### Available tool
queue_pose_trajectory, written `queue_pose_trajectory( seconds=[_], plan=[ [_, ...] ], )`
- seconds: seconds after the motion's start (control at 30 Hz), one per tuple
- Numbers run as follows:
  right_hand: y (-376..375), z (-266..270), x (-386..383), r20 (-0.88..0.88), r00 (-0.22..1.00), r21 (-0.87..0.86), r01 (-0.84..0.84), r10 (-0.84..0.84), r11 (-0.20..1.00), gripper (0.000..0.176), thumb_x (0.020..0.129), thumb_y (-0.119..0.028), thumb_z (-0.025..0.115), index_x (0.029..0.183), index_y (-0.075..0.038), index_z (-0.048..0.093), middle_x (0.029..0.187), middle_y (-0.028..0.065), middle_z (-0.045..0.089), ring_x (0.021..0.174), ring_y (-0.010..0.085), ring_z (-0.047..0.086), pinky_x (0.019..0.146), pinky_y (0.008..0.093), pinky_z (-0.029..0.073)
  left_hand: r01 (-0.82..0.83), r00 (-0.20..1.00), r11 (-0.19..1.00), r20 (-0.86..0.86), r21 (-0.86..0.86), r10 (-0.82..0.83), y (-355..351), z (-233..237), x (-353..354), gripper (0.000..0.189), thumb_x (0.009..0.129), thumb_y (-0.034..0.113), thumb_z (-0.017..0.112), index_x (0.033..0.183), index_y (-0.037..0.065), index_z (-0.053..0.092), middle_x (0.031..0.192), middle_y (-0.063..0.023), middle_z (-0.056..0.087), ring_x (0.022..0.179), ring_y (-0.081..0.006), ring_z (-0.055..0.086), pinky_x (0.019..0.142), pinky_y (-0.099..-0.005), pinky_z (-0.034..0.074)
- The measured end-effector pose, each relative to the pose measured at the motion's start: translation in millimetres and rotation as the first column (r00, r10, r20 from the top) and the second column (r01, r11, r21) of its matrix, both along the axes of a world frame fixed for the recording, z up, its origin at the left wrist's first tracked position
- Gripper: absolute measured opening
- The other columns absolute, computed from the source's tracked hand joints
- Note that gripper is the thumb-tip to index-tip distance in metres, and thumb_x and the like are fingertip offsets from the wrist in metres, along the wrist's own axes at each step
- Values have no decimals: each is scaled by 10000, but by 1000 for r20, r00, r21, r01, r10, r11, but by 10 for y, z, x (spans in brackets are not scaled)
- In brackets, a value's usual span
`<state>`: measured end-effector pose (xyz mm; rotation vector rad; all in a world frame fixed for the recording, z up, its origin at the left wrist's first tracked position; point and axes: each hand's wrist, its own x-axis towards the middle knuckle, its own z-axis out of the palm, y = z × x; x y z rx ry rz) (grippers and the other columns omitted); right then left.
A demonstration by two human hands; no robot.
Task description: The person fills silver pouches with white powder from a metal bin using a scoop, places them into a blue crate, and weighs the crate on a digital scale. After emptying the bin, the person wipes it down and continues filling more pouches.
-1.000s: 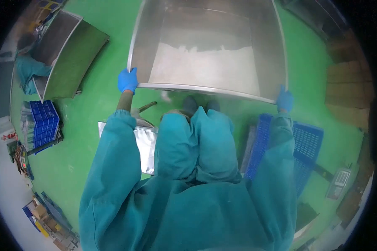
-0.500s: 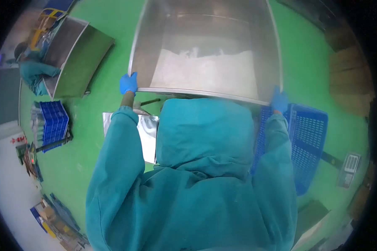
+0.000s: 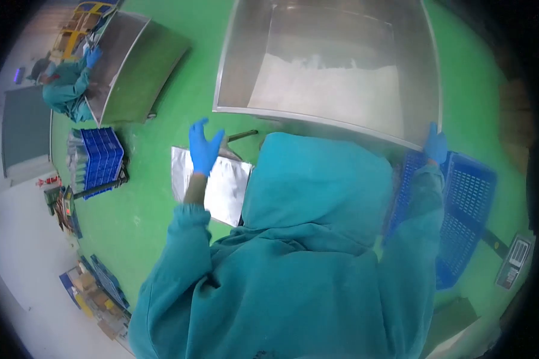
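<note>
A large metal tub (image 3: 236,66) stands in front of me with white powder (image 3: 329,96) in its bottom. My right hand (image 3: 435,145), in a blue glove, grips the tub's near right corner. Off the rim, my left hand (image 3: 204,149), gloved in blue too, hangs open with its fingers spread and nothing in it. Below and beside it lies a shiny silver bag or sheet (image 3: 227,190), partly covered by the hand and wrist. Just past that sheet, a dark bar-like handle (image 3: 243,136) sticks out.
Blue perforated crates (image 3: 470,197) stand on my right, near a scale (image 3: 515,261). On the left is a blue crate (image 3: 103,157) with silvery bundles beside it. A co-worker in a teal gown (image 3: 66,90) is at another metal tub (image 3: 141,66).
My left hand has let go of the tub's near left corner, drawn back toward me and opened. My right hand stays at its corner. The view has shifted, so things appear further right.
</note>
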<state>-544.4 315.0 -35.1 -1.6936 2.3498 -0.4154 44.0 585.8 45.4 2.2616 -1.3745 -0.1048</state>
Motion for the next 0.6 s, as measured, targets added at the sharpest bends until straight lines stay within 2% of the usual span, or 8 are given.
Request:
queue_pose_trajectory(
  seconds=[0.13, 0.17, 0.2, 0.3, 0.33, 0.43, 0.5, 0.6],
  plan=[
    [28, 433, 451, -271, 963, -58, -20, 3, 998, 619, 819, -533, 507, 1108, 11, 565, 1102, 248, 575, 978, 391, 576, 812, 477, 446, -21, 890, 969, 446, 245, -93, 1577, -387, -647, 522, 748, 370, 671, 1121, 59, 480, 1072, -161, 514, 995, -355, 497, 834, -439, 416],
    [41, 562, 598, -456, 888, -98, -114, 57, 989, 609, 809, -515, 538, 1122, 6, 558, 1114, 237, 574, 985, 377, 578, 825, 469, 446, -42, 967, 934, 248, 354, -51, 1572, -115, -1002, 500, 744, 348, 672, 1117, 70, 491, 1068, -153, 520, 1010, -341, 495, 844, -419, 422],
    [73, 740, 872, -76, 956, -20, -287, 285, 958, 602, 789, -495, 584, 1134, -3, 556, 1115, 223, 577, 1005, 356, 571, 866, 451, 437, -19, 999, 886, 39, 463, 1, 1502, 152, -1289, 479, 740, 326, 673, 1113, 81, 501, 1065, -144, 527, 1026, -328, 493, 855, -400, 428],
    [571, 731, 1746, 308, 623, -121, -724, 719, 679, 627, 763, -548, 579, 1111, -26, 588, 1111, 211, 588, 1030, 350, 558, 890, 412, 433, -105, 995, 887, 47, 450, 94, 1600, -190, -1352, 308, 755, 270, 638, 1003, 99, 571, 1026, -120, 560, 989, -299, 530, 797, -381, 463],
    [782, 859, 2037, 368, 634, 242, -771, 680, 589, 696, 715, -631, 558, 1062, -29, 606, 1038, 214, 610, 1001, 344, 571, 861, 403, 446, -60, 998, 898, 31, 436, 52, 1603, -226, -1289, 308, 755, 270, 638, 1003, 99, 571, 1026, -120, 560, 989, -299, 530, 797, -381, 463],
    [946, 648, 2208, 18, 628, 208, -764, 778, 611, 658, 693, -666, 539, 870, -43, 655, 822, 181, 643, 805, 326, 625, 731, 415, 484, -51, 988, 837, 151, 545, -38, 1588, -391, -1101, 224, 786, 281, 598, 877, 82, 645, 923, -117, 602, 800, -279, 603, 642, -386, 497],
    [1003, 662, 2166, 19, 647, 67, -762, 762, 644, 687, 687, -695, 522, 765, -28, 671, 767, 197, 641, 733, 337, 628, 693, 428, 490, -41, 920, 790, 331, 612, -209, 1653, -559, -1010, 213, 782, 264, 591, 707, 78, 663, 769, -135, 623, 674, -293, 621, 573, -393, 494],
    [1190, 891, 1980, 201, 681, 52, -725, 704, 687, 625, 693, -659, 537, 842, -72, 689, 840, 187, 649, 814, 363, 616, 751, 443, 485, -193, 952, 816, 306, 544, 21, 1581, -589, -952, 458, 841, 377, 540, 551, 31, 616, 538, -172, 566, 515, -309, 590, 480, -409, 446]
  ],
)
